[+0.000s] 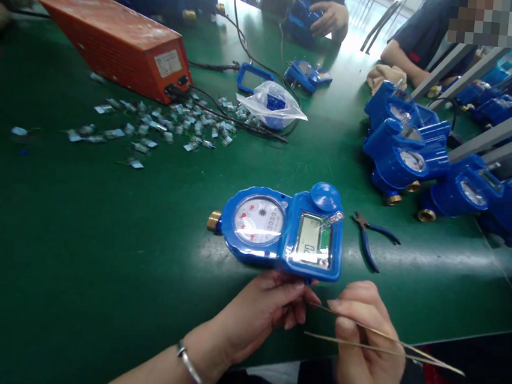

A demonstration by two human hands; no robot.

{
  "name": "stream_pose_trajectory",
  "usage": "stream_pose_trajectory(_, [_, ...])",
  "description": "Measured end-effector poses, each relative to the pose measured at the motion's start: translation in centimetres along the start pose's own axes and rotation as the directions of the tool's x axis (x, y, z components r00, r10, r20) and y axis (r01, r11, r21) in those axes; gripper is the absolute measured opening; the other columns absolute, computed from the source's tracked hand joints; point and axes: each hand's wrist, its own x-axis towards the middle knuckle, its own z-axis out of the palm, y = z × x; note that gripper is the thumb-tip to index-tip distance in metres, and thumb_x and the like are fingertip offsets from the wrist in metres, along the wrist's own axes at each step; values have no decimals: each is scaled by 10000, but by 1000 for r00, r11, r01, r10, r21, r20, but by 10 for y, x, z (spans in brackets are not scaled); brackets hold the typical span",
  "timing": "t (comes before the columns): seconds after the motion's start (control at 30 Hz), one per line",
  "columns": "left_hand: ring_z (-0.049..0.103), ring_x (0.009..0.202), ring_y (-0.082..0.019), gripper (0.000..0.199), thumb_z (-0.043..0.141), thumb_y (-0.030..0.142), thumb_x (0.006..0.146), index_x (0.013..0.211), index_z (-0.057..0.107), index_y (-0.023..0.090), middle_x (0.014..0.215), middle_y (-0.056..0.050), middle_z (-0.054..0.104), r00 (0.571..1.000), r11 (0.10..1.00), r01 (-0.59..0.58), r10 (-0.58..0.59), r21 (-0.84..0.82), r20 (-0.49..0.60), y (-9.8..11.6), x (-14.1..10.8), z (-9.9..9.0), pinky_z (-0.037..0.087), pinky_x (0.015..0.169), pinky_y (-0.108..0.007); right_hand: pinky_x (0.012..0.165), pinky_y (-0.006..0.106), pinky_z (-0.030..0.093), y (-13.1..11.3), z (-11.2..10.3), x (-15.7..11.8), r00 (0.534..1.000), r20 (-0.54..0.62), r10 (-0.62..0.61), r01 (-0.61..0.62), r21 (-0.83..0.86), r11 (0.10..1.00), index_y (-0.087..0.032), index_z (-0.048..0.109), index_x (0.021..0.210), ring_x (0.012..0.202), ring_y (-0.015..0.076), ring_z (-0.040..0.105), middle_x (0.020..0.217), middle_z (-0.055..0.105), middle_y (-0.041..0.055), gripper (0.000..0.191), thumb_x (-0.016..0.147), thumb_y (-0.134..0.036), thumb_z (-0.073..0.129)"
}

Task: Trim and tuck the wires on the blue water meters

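Note:
A blue water meter (256,255) lies face up on the green table in front of me. It has a round dial, a small lit display and a brass threaded end on the left. My left hand (267,308) has its fingers curled at the meter's near edge, gripping it below the display; some fingertips are hidden. In my right hand (368,342) is a pair of thin tweezers (421,356), held between thumb and fingers. Their tips are apart, the upper one close to my left fingertips. A clear sealed piece (332,219) sticks up at the display.
Blue-handled cutters (371,242) lie right of the meter. Several blue meters (405,152) stand at the right beside grey metal bars. Behind are an orange box (129,47) with cables, scattered small parts (154,125) and a plastic bag (273,106). Other people sit across the table.

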Motion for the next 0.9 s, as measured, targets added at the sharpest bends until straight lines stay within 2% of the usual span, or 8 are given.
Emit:
stream_pose_trajectory(0.1, [480, 598, -106, 199, 611, 292, 795, 789, 655, 98, 738, -64, 606, 999, 999, -38, 38, 28, -17, -2, -2, -3, 336, 556, -222, 652, 336, 396, -15, -4, 16, 995, -2, -96, 96, -32, 995, -175, 613, 976, 750, 172, 519, 802, 549, 34, 209, 845, -74, 486])
stream_pose_trajectory(0.23, [467, 574, -97, 168, 604, 299, 816, 811, 602, 131, 749, -34, 599, 995, 995, -90, 91, 32, -35, -1, -11, -10, 320, 529, -218, 665, 329, 412, -35, -3, 42, 985, 63, -161, 165, -62, 984, -159, 614, 958, 764, 160, 526, 839, 555, 42, 189, 855, -66, 486])
stream_pose_trajectory(0.37, [474, 575, -94, 195, 580, 318, 842, 837, 597, 124, 751, -39, 599, 987, 990, -143, 142, -17, -70, 3, -22, -20, 323, 514, -206, 700, 318, 426, -43, 7, 65, 966, 209, -151, 177, -117, 977, -172, 612, 909, 810, 157, 527, 890, 576, 39, 134, 853, -80, 533])
stream_pose_trajectory(0.5, [508, 610, -105, 213, 552, 327, 864, 860, 607, 121, 809, -78, 624, 986, 983, -166, 163, -82, -43, 7, -28, -30, 343, 518, -200, 745, 334, 425, -42, 20, 82, 928, 350, -128, 222, -241, 945, -184, 602, 910, 819, 165, 516, 874, 588, 33, 121, 862, -94, 536])
stream_pose_trajectory(0.63, [523, 558, -100, 194, 558, 309, 853, 817, 609, 125, 768, -83, 635, 991, 983, -127, 131, -136, 27, 9, -30, -33, 310, 457, -181, 779, 351, 413, -41, 26, 87, 925, 367, -96, 229, -340, 912, -175, 591, 893, 828, 171, 505, 871, 589, 36, 132, 860, -70, 520])
stream_pose_trajectory(0.73, [544, 551, -107, 178, 559, 290, 845, 844, 624, 124, 765, -86, 642, 987, 972, -134, 149, -195, 65, 10, -32, -31, 314, 440, -178, 787, 344, 416, -42, 26, 85, 922, 378, -80, 226, -357, 906, -179, 587, 884, 844, 170, 505, 880, 588, 32, 126, 861, -75, 520])
stream_pose_trajectory(0.9, [551, 555, -112, 210, 557, 282, 852, 941, 644, 113, 763, -84, 642, 977, 947, -185, 205, -264, 52, 11, -32, -30, 345, 446, -183, 754, 331, 429, -43, 23, 86, 907, 415, -68, 233, -362, 903, -195, 586, 891, 830, 172, 515, 877, 596, 26, 117, 871, -104, 515])
